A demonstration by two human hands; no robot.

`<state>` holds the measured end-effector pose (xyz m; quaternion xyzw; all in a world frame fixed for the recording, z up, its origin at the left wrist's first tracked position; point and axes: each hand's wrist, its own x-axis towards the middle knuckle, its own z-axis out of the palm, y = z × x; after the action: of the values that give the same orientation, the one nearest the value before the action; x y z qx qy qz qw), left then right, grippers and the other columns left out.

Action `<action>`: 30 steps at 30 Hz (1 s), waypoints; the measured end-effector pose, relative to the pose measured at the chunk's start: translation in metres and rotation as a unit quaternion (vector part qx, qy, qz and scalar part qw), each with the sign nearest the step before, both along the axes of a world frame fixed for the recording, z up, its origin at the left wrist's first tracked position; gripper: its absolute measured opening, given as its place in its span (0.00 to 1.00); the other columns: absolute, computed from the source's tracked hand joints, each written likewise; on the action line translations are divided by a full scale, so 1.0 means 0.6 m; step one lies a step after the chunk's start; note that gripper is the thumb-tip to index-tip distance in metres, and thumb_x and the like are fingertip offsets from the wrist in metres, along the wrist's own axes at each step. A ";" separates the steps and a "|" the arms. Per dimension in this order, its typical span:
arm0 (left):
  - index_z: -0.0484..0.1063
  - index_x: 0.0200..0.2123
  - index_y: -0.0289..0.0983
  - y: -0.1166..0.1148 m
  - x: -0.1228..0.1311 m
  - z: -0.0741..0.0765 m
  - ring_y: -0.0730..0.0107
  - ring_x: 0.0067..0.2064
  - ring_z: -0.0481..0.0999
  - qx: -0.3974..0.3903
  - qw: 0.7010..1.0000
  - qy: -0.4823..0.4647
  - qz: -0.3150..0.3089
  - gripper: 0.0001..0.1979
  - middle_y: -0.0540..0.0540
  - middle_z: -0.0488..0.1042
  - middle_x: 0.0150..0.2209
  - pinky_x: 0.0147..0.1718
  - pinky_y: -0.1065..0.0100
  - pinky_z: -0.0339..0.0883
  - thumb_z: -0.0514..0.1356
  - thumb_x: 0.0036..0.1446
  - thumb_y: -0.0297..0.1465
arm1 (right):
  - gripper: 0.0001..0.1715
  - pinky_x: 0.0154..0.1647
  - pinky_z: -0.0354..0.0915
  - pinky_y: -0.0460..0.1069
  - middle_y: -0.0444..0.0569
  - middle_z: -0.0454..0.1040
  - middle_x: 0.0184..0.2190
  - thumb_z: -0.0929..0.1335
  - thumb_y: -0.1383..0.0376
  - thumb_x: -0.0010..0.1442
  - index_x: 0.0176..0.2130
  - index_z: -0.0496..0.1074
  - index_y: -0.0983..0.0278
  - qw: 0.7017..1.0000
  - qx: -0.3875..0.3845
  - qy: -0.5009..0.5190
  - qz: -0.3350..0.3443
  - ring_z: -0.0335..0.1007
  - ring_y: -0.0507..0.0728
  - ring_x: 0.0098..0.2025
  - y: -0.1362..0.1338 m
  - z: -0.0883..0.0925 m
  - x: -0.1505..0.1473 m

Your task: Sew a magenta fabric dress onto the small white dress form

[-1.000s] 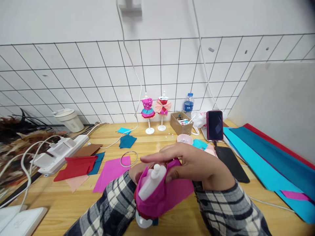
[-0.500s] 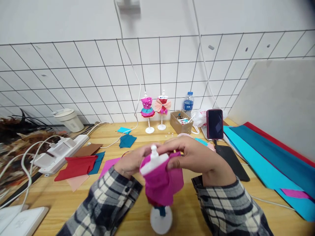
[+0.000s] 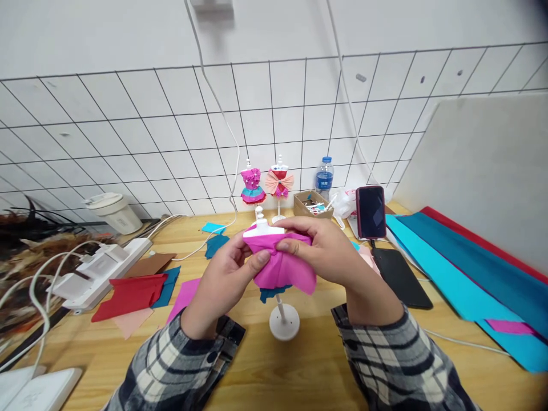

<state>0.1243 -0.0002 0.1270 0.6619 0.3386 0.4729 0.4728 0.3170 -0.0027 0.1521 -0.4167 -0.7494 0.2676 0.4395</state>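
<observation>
A small white dress-form stand (image 3: 264,228) is tilted in front of me, its round base (image 3: 284,323) seen below. Magenta fabric (image 3: 286,270) wraps its torso, and a strip of dark teal fabric (image 3: 274,293) peeks out underneath. My left hand (image 3: 231,277) is closed around the left side, its thumb pressing the fabric at the front. On the other side, my right hand (image 3: 325,251) pinches the magenta fabric near the top, thumb close to the left one. The fingers behind the form are hidden.
Two dressed mini forms (image 3: 252,185) stand by the tiled wall, beside a cardboard box (image 3: 311,206) and a water bottle (image 3: 325,177). A phone (image 3: 370,212) stands right. Red fabric (image 3: 131,294) and a power strip (image 3: 107,272) lie left; long coloured sheets (image 3: 454,274) lie right.
The dress form has been raised and tipped, with its base now farther from me. Both thumbs have come together on the front of the magenta fabric, which is now gathered there.
</observation>
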 end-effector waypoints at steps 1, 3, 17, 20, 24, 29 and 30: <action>0.73 0.48 0.38 0.000 0.000 0.000 0.60 0.45 0.75 -0.006 1.000 -0.001 -0.003 0.20 0.43 0.77 0.46 0.43 0.65 0.69 0.65 0.55 0.40 | 0.17 0.46 0.67 0.51 0.47 0.79 0.45 0.71 0.58 0.57 0.46 0.77 0.58 1.000 0.004 -0.009 -0.010 0.75 0.58 0.45 -0.002 0.002 0.003; 0.72 0.50 0.38 0.003 -0.006 0.000 0.60 0.45 0.75 -0.026 0.999 -0.003 -0.022 0.20 0.43 0.77 0.46 0.42 0.66 0.70 0.63 0.57 0.40 | 0.17 0.42 0.67 0.50 0.46 0.79 0.44 0.73 0.58 0.54 0.45 0.78 0.57 0.999 0.002 -0.032 -0.029 0.75 0.58 0.43 -0.007 0.006 0.011; 0.65 0.59 0.45 0.018 -0.010 -0.039 0.60 0.63 0.62 -0.116 0.983 -0.086 -0.114 0.25 0.46 0.70 0.58 0.64 0.60 0.52 0.58 0.61 0.44 | 0.06 0.36 0.63 0.47 0.44 0.80 0.32 0.71 0.61 0.58 0.35 0.79 0.60 0.979 0.147 -0.117 -0.075 0.74 0.54 0.35 -0.011 0.010 0.023; 0.65 0.59 0.43 0.016 -0.007 -0.037 0.58 0.62 0.63 -0.077 0.989 -0.059 -0.108 0.26 0.45 0.70 0.57 0.63 0.60 0.53 0.60 0.59 0.44 | 0.07 0.36 0.62 0.47 0.45 0.79 0.31 0.70 0.62 0.61 0.35 0.78 0.62 0.970 0.193 -0.125 -0.079 0.73 0.53 0.35 -0.006 0.006 0.020; 0.62 0.60 0.41 0.018 -0.006 -0.034 0.56 0.59 0.67 -0.070 0.992 -0.038 -0.093 0.29 0.44 0.70 0.57 0.59 0.59 0.60 0.59 0.59 0.46 | 0.08 0.36 0.62 0.46 0.45 0.79 0.30 0.69 0.62 0.61 0.34 0.78 0.63 0.968 0.217 -0.112 -0.066 0.72 0.53 0.35 0.000 0.001 0.016; 0.61 0.61 0.40 0.023 -0.007 -0.038 0.55 0.57 0.68 -0.070 0.996 -0.020 -0.057 0.33 0.42 0.72 0.55 0.58 0.55 0.60 0.58 0.57 0.49 | 0.04 0.32 0.62 0.45 0.43 0.79 0.30 0.72 0.64 0.56 0.34 0.79 0.61 0.992 0.102 -0.070 -0.037 0.72 0.52 0.33 0.008 -0.005 0.019; 0.61 0.61 0.39 0.023 -0.009 -0.040 0.54 0.57 0.68 -0.070 0.996 -0.017 -0.053 0.33 0.42 0.73 0.54 0.58 0.55 0.60 0.58 0.57 0.50 | 0.04 0.32 0.62 0.45 0.43 0.79 0.30 0.72 0.64 0.56 0.34 0.79 0.61 0.994 0.085 -0.065 -0.031 0.72 0.52 0.32 0.008 -0.005 0.020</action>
<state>0.1189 0.0139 0.1030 0.6364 0.3271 0.4334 0.5478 0.3288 0.0023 0.1488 -0.4169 -0.7833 0.1615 0.4319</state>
